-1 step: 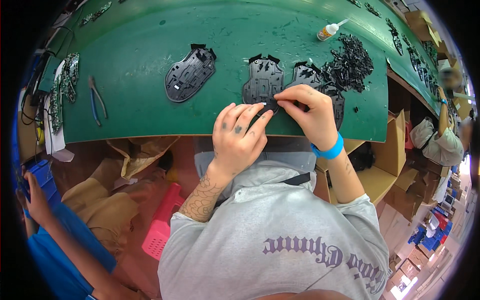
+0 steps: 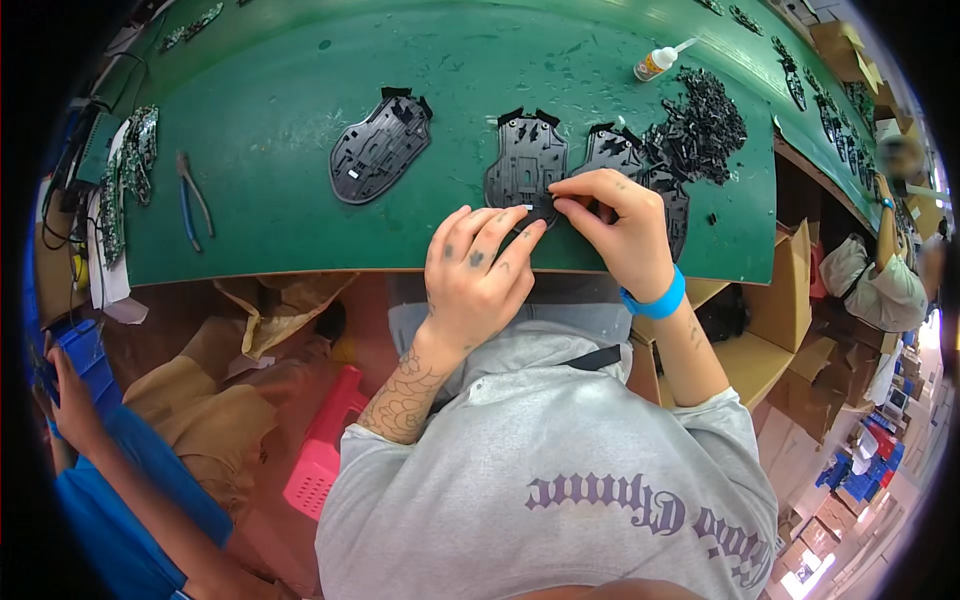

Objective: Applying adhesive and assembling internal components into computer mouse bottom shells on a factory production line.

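Observation:
In front of me on the green table lies a black plastic shell [image 2: 525, 150] with ribs, cutouts and two dark tabs at its far end. My left hand [image 2: 482, 265] rests at the shell's near edge, its fingers spread and the fingertips touching it. Over the shell's right side my right hand [image 2: 615, 220] is closed in a pinch. Whatever is between its thumb and forefinger is too small to make out. Another shell [image 2: 610, 150] lies just right of it, partly behind my right hand. A third shell [image 2: 380, 150] lies tilted to the left.
A heap of small black parts [image 2: 705, 125] lies at the right, near a white nozzle bottle [image 2: 655, 64]. Blue-handled pliers [image 2: 190, 205] and circuit-board strips [image 2: 130, 180] are at the left. Cardboard boxes [image 2: 780, 310] stand below the table's right end. Another person's arm [image 2: 130, 480] is at lower left.

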Demonstrator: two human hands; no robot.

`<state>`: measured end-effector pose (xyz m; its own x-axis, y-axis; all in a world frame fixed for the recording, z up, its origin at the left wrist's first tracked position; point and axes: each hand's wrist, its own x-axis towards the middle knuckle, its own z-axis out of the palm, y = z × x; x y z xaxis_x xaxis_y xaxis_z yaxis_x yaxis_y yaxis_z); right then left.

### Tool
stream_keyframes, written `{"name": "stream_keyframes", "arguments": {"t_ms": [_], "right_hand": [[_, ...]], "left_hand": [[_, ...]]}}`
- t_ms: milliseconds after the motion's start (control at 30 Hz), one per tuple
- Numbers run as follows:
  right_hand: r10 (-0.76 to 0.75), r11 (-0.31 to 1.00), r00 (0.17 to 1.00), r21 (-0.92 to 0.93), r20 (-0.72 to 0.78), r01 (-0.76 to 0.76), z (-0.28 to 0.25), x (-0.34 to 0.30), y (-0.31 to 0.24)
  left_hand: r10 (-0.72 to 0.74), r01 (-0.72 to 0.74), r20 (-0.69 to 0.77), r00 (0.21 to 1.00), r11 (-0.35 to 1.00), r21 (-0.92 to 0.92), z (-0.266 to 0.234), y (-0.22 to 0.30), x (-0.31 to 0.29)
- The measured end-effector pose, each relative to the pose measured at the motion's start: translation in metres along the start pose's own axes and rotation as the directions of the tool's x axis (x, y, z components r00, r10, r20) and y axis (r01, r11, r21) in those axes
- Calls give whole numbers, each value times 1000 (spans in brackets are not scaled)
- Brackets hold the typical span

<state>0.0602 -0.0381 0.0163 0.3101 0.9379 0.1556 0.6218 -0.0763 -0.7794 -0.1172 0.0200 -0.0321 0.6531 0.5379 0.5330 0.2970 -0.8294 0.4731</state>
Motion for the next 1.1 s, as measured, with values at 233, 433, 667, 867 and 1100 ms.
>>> {"name": "stream_keyframes", "arguments": {"t_ms": [233, 433, 667, 867, 1100], "right_hand": [[-104, 993, 995, -52, -10, 103, 2, 1, 11], [-109, 993, 994, -41, -10, 109, 4, 1, 14], [-54, 998, 998, 40, -15, 55, 7, 0, 16], [-79, 996, 997, -30, -19, 79, 8, 4, 10], [-68, 995, 997, -77, 25, 70, 7, 17, 12]], "left_hand": [[0, 0, 3, 1000, 1000, -4, 0, 1, 0], [2, -2, 6, 1000, 1000, 2, 0, 1, -1], [4, -4, 8, 1000, 1000, 0, 0, 0, -1], [10, -10, 1, 1000, 1000, 19, -1, 0, 0], [14, -16, 61, 998, 999, 33, -2, 5, 4]]}}
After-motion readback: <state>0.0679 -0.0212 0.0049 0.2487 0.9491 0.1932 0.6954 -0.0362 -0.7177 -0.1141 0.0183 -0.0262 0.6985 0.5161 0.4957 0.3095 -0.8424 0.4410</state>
